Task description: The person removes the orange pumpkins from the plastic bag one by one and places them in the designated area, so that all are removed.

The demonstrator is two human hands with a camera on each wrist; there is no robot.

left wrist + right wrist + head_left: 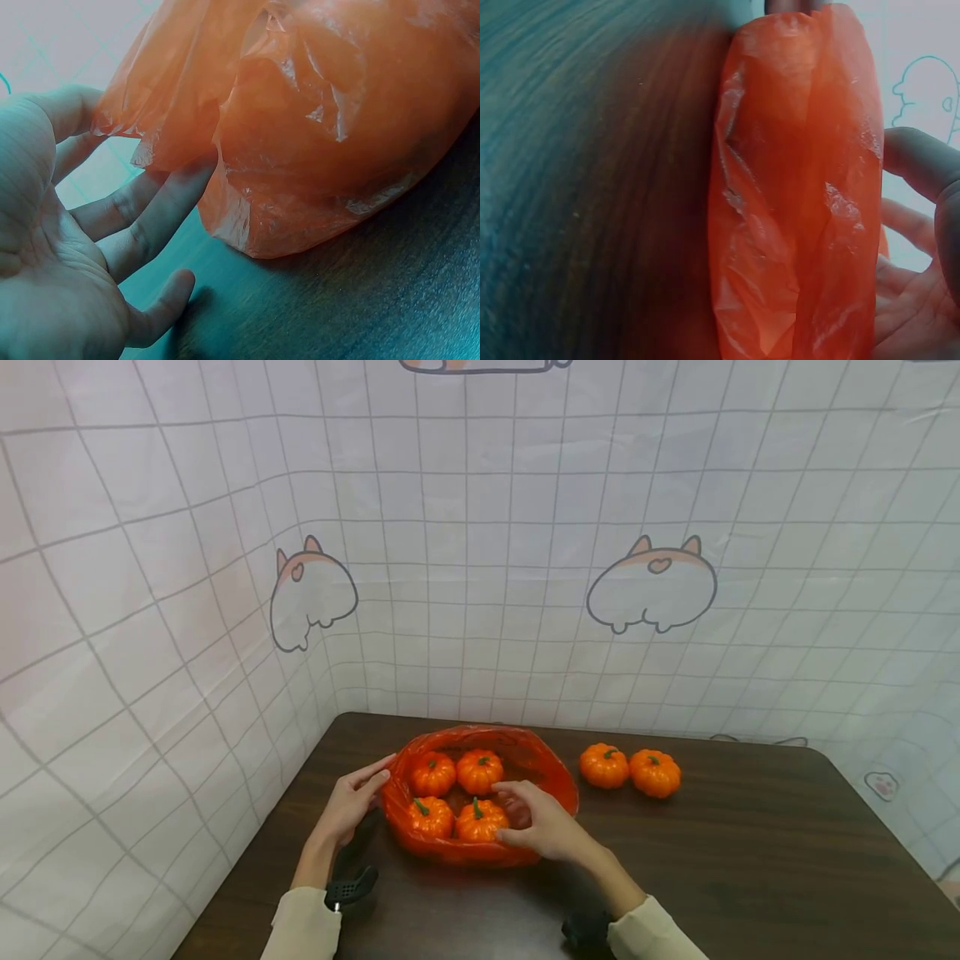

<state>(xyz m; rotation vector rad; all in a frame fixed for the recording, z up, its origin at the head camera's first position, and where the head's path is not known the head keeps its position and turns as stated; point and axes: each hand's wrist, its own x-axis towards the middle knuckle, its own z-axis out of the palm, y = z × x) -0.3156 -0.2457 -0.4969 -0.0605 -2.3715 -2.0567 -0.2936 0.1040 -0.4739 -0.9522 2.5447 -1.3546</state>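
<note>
"One dark surface [750,835]; what's on it?"

"A red bag [480,856], mouth open upward."

"Anything touching it?"

"The left hand [348,806] pinches its rim between thumb and fingers; the right hand [551,822] reaches over the rim, fingers parted and loosely curved beside a pumpkin [478,827]."

"How many pumpkins?"

"Four in the bag, two on the surface to its right."

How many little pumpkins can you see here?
6 pumpkins: back-left, back-right, front-left and front-right inside the red bag; one beside another on the table to its right. The bag's walls could hide more.
</note>
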